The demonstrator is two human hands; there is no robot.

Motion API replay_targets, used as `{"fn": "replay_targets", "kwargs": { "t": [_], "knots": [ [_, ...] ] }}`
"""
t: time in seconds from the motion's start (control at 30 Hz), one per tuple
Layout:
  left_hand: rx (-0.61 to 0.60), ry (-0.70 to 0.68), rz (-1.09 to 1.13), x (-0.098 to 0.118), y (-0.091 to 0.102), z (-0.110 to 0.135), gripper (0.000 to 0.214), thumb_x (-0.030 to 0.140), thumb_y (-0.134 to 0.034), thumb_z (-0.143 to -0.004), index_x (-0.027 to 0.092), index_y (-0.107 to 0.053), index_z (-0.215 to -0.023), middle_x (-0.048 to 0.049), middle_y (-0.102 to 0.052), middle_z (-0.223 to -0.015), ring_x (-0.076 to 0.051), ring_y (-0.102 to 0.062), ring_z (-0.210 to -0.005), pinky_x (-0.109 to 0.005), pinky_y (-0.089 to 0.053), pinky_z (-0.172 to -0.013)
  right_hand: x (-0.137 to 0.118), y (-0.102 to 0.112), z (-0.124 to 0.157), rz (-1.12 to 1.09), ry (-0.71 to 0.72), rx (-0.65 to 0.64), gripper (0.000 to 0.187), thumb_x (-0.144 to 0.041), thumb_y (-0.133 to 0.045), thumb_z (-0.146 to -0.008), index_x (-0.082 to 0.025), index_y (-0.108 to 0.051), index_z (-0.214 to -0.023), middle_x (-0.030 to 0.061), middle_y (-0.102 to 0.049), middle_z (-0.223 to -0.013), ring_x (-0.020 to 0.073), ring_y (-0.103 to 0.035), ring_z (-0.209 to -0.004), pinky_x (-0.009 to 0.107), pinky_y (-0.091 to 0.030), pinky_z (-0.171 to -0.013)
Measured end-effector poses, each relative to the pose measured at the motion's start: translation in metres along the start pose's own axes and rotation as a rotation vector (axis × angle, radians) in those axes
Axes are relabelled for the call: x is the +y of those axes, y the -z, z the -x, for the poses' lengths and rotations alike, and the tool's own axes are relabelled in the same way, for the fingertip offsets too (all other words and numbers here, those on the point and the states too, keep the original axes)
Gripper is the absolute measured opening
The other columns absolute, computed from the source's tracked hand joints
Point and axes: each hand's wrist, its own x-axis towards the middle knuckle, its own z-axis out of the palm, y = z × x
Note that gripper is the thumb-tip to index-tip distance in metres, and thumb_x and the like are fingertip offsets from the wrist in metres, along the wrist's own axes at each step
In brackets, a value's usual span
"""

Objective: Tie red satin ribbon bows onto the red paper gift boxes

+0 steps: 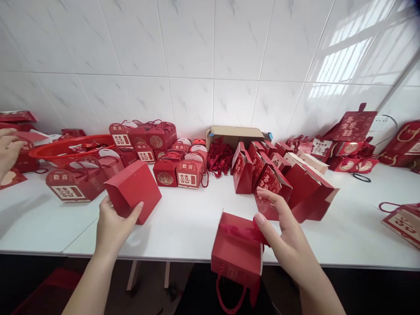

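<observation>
Step in hand looks like handling two boxes at once: left hand [114,223] pinches a plain red box [139,190], thumb on the near side, tilted over the table [187,223] left of centre. Right hand [288,232] is spread, thumb and index apart, by the ribbon [241,232] on a second box [234,258]. Can't tell if the thumb touches the ribbon. That box straddles the front edge, rope handle [228,293] hanging below; what supports it is unclear.

My read: next move calls for a firm left grip and a clean right pinch on the ribbon; edge position makes a slip likely.

Containers: plastic basin [41,154], rear left, holds red packets [87,145]. Cardboard carton [236,130] is at the back edge, centre, ribbon heap [219,157] at its mouth. Tall gift bags [243,173] stand right of that; insides not visible. Plain box's contents: can't tell.
</observation>
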Motion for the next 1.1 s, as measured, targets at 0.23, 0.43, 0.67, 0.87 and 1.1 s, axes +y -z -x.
{"fn": "replay_targets", "kwargs": {
  "t": [0.23, 0.43, 0.67, 0.87, 1.1],
  "knots": [
    [-0.281, -0.153, 0.131, 0.02, -0.034, 0.03, 0.065, 0.05, -0.067, -0.07, 0.021, -0.042, -0.122, -0.0138, -0.059, -0.121, -0.031, -0.061, -0.107, -0.045, -0.052, -0.088, 0.063, 0.001, 0.04, -0.241, 0.172, -0.028, 0.098, -0.075, -0.056, -0.068, -0.029, -0.019, -0.147, 0.0098, -0.029, -0.151, 0.033, -0.027, -0.139, 0.048, -0.024, -0.113],
    [-0.602, -0.337, 0.233, 0.08, -0.088, 0.061, 0.066, 0.051, -0.067, -0.071, 0.02, -0.043, -0.124, -0.0126, -0.056, -0.127, -0.03, -0.057, -0.113, -0.043, -0.05, -0.091, 0.087, -0.012, 0.067, -0.148, 0.034, -0.112, 0.133, -0.074, -0.07, -0.046, -0.032, 0.002, -0.149, 0.0106, -0.01, -0.157, 0.0378, -0.01, -0.143, 0.055, -0.014, -0.115],
    [-0.895, -0.389, 0.385, 0.116, -0.141, 0.061, 0.051, 0.043, -0.071, -0.067, 0.018, -0.053, -0.108, -0.0118, -0.062, -0.11, -0.028, -0.06, -0.101, -0.045, -0.048, -0.09, 0.09, -0.021, 0.069, -0.076, -0.047, -0.168, 0.132, -0.054, -0.082, -0.053, -0.032, 0.007, -0.148, 0.0118, -0.006, -0.157, 0.0341, -0.008, -0.144, 0.055, -0.015, -0.115],
    [-1.035, -0.364, 0.488, 0.123, -0.16, 0.066, 0.046, 0.033, -0.074, -0.063, 0.018, -0.051, -0.1, -0.0118, -0.058, -0.113, -0.026, -0.06, -0.1, -0.044, -0.05, -0.087, 0.087, -0.024, 0.068, -0.068, -0.08, -0.175, 0.128, -0.045, -0.083, -0.057, -0.032, 0.007, -0.148, 0.012, -0.006, -0.157, 0.0322, -0.01, -0.144, 0.053, -0.018, -0.115],
    [-1.179, -0.172, 0.669, 0.133, -0.157, 0.064, 0.049, 0.047, -0.065, -0.076, 0.016, -0.054, -0.112, -0.0145, -0.057, -0.122, -0.023, -0.06, -0.108, -0.037, -0.05, -0.09, 0.089, -0.029, 0.066, -0.065, -0.113, -0.156, 0.123, -0.041, -0.08, -0.063, -0.034, 0.01, -0.147, 0.0116, -0.007, -0.156, 0.0305, -0.013, -0.144, 0.052, -0.018, -0.115]
  ]
}}
